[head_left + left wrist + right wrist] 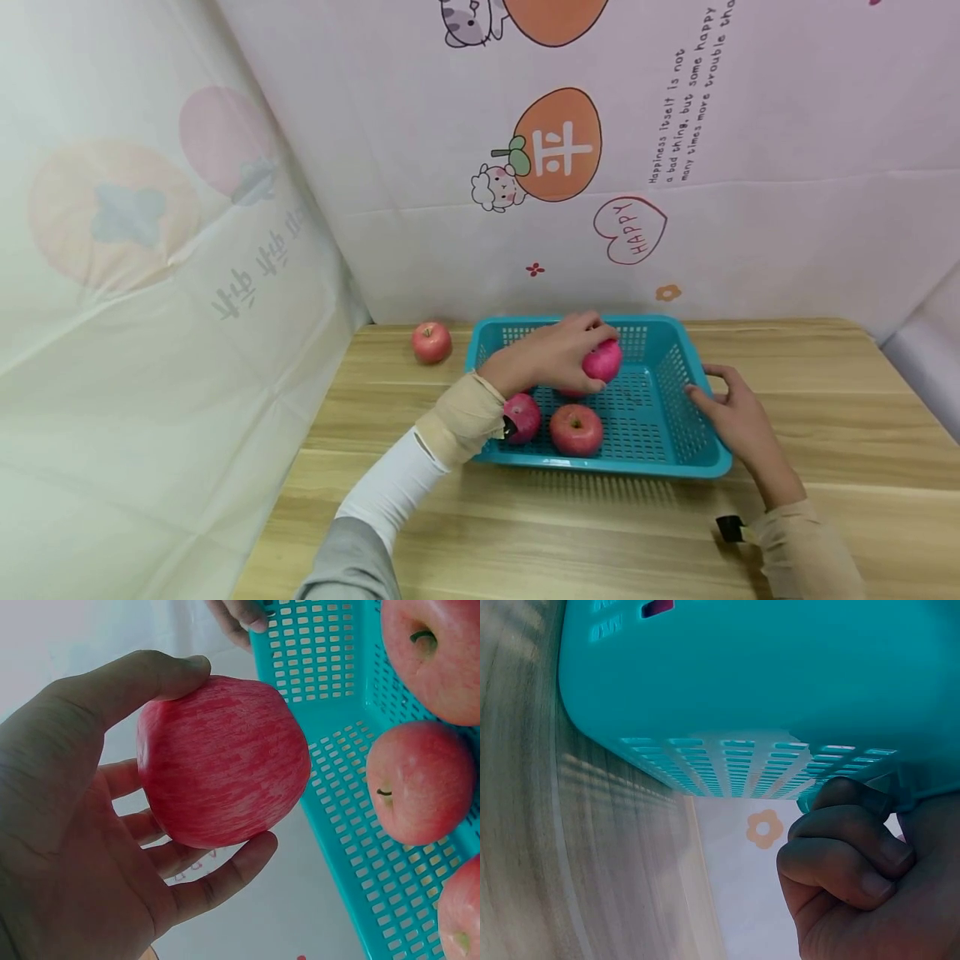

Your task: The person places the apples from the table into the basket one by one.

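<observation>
My left hand [555, 357] is over the blue-green plastic basket [600, 466], its thumb and fingers round a red apple [603, 360]. In the left wrist view that held apple [225, 765] shows its streaked red side, apart from the other fruit. Several apples sit in the basket's left part, including a stemmed apple [576, 430] by the front wall and another apple [522, 418] beside it, partly behind my wrist. At the basket's right end my right hand [742, 421] grips the handle; the right wrist view shows its fingers [840, 862] curled there.
A lone apple [431, 342] stands on the wooden table [360, 483] to the left of the basket. Behind the table hangs a white printed cloth [420, 167], and a similar cloth [112, 375] covers the left side.
</observation>
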`<state>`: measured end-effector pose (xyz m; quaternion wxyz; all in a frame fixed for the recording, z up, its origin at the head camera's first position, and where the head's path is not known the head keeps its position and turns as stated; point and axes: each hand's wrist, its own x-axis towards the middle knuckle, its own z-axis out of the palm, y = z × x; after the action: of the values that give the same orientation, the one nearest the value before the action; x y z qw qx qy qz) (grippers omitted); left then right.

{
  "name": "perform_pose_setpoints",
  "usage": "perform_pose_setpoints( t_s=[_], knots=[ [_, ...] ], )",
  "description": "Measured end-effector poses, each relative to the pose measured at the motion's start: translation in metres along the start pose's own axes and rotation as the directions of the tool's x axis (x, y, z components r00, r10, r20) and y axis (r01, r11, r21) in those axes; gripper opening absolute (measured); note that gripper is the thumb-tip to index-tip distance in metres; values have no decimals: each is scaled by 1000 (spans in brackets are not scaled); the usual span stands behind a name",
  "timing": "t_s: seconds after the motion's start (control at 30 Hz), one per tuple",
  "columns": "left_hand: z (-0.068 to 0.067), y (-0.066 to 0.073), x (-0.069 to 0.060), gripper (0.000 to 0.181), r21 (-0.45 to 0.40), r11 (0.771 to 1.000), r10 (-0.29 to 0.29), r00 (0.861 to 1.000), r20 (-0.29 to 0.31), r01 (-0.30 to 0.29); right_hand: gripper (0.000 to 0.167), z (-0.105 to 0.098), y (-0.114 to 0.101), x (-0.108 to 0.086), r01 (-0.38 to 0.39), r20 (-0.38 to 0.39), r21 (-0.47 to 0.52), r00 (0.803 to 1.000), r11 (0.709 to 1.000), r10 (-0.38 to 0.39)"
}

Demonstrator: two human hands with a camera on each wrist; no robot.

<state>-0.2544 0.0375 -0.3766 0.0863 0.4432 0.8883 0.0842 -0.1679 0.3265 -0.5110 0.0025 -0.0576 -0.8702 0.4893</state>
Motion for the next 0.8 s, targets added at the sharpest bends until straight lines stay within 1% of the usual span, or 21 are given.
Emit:
perform_pose_setpoints(
  t_s=[0.2,0.4,0.8],
  knots=[
    [6,3,5,69,6,1000,28,999,35,-28,74,1,-1,0,4,0,12,1000,1000,-4],
    [10,8,8,69,50,997,60,997,57,-63,74,0,-2,-1,8,-1,6,1000,1000,-8],
    [19,13,14,74,108,991,72,992,107,-83,74,-1,0,1,5,2,-1,1000,1000,-5]
  ],
)
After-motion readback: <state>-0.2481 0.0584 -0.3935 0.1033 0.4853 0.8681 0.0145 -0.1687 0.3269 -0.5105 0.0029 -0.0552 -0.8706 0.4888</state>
